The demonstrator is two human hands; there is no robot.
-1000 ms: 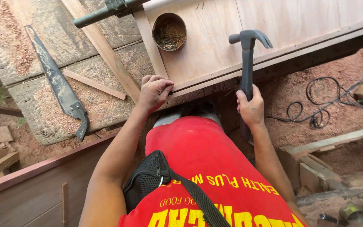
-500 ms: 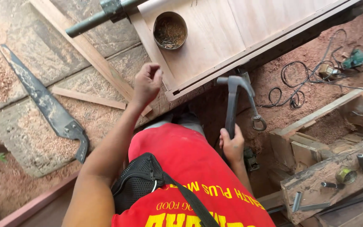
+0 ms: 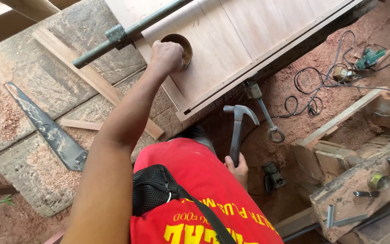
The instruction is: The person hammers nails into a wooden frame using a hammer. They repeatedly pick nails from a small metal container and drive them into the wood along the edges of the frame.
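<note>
Left hand (image 3: 167,56) dips bunched fingers into nail tin (image 3: 180,45), 12 o'clock; contents of grip can't tell. Right hand (image 3: 238,169) grips hammer (image 3: 237,131), lowered, no nail set yet.

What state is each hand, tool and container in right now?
left hand: closed, reaching into the round tin
round tin: open, upright on the wooden panel
right hand: gripping the hammer handle, low by the hip
hammer: held head up, off the panel
wooden panel: lying flat
handsaw: lying flat on the sawdusty board, untouched
pipe clamp: lying across the panel's corner
</note>
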